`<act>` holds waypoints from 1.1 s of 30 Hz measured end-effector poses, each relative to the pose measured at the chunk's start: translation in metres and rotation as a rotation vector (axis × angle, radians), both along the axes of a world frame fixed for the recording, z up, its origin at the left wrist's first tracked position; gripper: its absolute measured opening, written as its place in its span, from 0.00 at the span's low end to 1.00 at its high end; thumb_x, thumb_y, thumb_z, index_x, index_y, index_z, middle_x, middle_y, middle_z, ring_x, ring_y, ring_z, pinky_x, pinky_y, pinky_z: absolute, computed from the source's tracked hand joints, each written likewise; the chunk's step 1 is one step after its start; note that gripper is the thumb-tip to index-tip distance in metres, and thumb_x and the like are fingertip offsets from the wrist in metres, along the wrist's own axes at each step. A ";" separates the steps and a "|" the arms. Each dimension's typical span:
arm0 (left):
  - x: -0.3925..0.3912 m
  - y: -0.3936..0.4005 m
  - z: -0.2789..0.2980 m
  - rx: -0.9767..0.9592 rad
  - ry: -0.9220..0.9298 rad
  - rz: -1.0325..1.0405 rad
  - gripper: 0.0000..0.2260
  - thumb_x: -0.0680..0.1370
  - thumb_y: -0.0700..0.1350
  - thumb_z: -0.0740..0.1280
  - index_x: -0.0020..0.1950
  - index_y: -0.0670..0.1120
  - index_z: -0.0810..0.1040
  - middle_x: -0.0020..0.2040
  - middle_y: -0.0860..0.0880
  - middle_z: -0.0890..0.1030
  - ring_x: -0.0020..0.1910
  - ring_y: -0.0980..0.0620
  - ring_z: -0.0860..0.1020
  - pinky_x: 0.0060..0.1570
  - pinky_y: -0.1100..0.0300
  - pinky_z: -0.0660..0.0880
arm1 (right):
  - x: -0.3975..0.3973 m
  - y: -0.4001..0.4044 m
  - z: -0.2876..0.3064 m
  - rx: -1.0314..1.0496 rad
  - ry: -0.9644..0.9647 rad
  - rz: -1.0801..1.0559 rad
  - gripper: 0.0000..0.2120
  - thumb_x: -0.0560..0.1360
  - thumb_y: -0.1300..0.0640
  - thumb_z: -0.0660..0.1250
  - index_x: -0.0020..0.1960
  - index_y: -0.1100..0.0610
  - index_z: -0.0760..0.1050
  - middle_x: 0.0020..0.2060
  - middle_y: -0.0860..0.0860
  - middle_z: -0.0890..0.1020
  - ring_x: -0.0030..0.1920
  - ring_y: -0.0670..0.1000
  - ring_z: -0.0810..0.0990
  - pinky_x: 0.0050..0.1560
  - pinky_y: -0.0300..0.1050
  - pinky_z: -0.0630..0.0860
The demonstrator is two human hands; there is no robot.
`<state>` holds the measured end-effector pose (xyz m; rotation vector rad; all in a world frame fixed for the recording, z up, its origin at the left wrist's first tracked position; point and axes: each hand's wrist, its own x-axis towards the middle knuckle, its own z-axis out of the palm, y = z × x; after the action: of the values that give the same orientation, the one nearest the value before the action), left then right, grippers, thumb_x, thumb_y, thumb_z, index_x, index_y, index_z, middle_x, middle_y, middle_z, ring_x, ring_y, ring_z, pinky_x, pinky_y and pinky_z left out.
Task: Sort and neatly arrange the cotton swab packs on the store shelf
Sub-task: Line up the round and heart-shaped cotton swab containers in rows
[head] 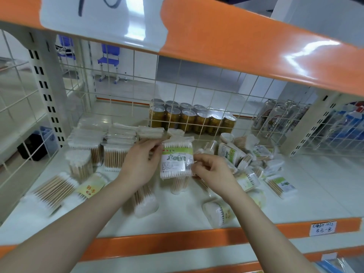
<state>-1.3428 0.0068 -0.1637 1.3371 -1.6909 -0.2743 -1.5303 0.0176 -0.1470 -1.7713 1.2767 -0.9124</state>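
Orange-edged shelf (197, 241) carries everything I see, its white board backed by a wire grid. Stacked swab packs (110, 142) stand at its back left corner, and a loose heap of packs (254, 160) spreads toward the right edge. Over the middle I hold one green-labelled pack (176, 160) upright above the board: my left hand (140, 164) pinches its upper left edge, my right hand (212, 172) pinches its lower right corner.
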 end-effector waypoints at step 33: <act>0.025 0.019 -0.013 0.067 0.076 0.205 0.16 0.75 0.37 0.64 0.63 0.42 0.75 0.50 0.49 0.79 0.52 0.49 0.76 0.48 0.64 0.65 | 0.026 -0.017 0.019 -0.226 0.066 -0.046 0.15 0.70 0.62 0.70 0.41 0.47 0.66 0.42 0.47 0.76 0.43 0.51 0.78 0.43 0.49 0.79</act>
<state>-1.3182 0.0261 -0.1766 1.5181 -1.4795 -0.2606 -1.5044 0.0001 -0.1280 -1.9675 1.3023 -1.0670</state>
